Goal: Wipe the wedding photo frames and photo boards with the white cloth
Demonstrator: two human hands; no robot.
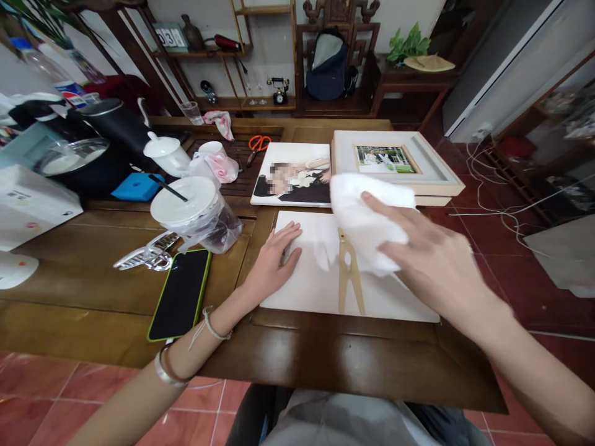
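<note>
White panel (pixel 302 285) lies flat on the bench (pixel 316 353), gold stand (pixel 343 275) uppermost. The left hand (pixel 273 265) rests on it, thumb spread, gripping nothing; the right hand (pixel 439 260) holds a bunched cloth (pixel 353 229) in its fingers. Light strokes around the stand would suit. Cloth hides the panel's upper right; whether they touch is hard to tell.

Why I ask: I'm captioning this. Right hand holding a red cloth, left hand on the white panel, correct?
Not red: the head view shows the right hand holding a white cloth. The left hand is on the white panel, as you say.
</note>
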